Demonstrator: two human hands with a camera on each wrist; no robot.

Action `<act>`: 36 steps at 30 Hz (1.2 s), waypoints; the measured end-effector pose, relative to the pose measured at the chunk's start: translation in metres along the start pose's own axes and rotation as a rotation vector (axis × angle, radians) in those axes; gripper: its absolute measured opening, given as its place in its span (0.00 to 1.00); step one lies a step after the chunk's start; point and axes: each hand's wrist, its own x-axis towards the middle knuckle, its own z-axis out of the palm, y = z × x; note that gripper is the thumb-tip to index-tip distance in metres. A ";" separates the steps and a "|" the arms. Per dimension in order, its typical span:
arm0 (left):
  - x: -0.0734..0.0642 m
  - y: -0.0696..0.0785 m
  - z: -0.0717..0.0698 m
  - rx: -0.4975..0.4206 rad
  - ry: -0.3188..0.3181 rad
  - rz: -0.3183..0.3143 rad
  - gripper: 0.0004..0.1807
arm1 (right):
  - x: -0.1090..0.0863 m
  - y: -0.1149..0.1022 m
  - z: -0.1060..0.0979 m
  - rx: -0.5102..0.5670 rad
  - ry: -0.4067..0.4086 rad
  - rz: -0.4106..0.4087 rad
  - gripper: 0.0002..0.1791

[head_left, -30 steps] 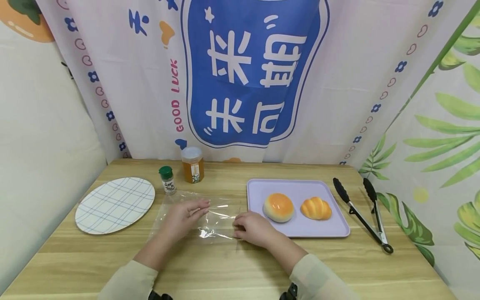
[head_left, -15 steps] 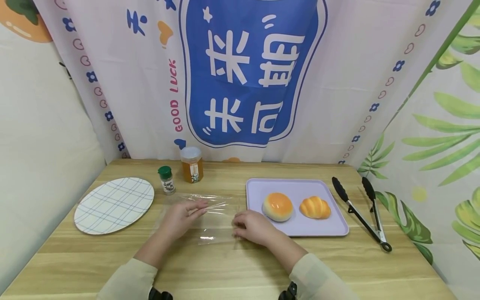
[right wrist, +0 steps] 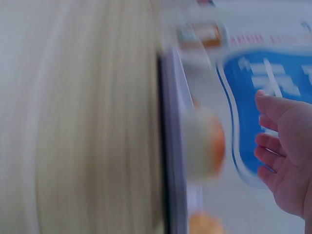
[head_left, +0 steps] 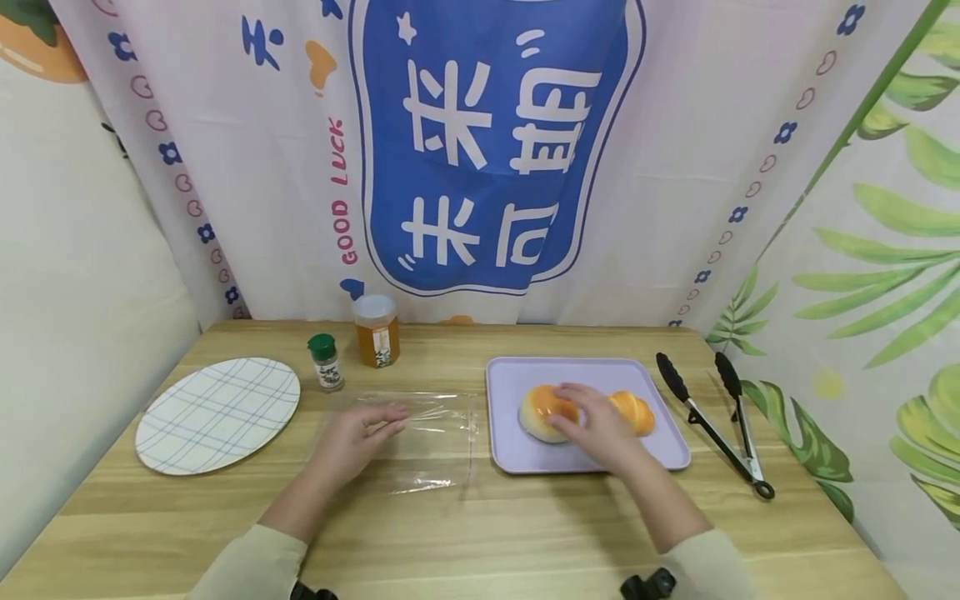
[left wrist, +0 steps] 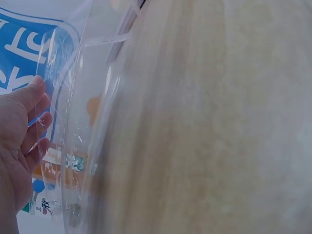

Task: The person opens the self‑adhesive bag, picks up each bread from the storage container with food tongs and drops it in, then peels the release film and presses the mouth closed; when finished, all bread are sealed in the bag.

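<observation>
In the head view my left hand [head_left: 356, 437] is at a clear plastic bag [head_left: 438, 450], its thumb and index finger apart. The left wrist view shows the film [left wrist: 73, 122] against the fingertips; whether the hand is inside or outside it, I cannot tell. My right hand [head_left: 603, 425] hovers over a round bun [head_left: 534, 417] with a glossy orange top, thumb and fingers spread. In the blurred right wrist view a gap separates this hand [right wrist: 287, 146] from the bun [right wrist: 200, 144]. Partly behind the hand, a croissant-like roll [head_left: 637, 412] shares the lilac tray [head_left: 517, 375].
To the left lies an oval plate [head_left: 217, 417] with blue lines. A green-capped shaker [head_left: 326, 364] and an amber jar [head_left: 377, 333] stand behind the bag. Black-tipped tongs [head_left: 720, 433] lie right of the tray. A printed curtain [head_left: 600, 283] hangs along the back edge.
My right hand has let go of the bag's right edge and moved right, over the round bun. The left hand stays at the bag. The view has shifted slightly.
</observation>
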 end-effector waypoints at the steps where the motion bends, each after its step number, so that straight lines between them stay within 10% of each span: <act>1: 0.000 0.000 0.000 0.002 0.003 0.003 0.10 | -0.004 0.010 -0.008 -0.007 0.021 0.037 0.27; 10: -0.004 -0.001 -0.004 0.028 0.022 0.016 0.10 | -0.036 0.090 -0.063 -0.110 0.116 0.367 0.39; 20: -0.004 0.000 -0.004 0.009 0.010 -0.019 0.10 | -0.041 0.148 -0.075 -0.111 0.161 0.709 0.54; 36: -0.004 -0.001 0.001 -0.003 -0.006 -0.034 0.10 | -0.049 0.169 -0.066 -0.095 0.161 0.890 0.67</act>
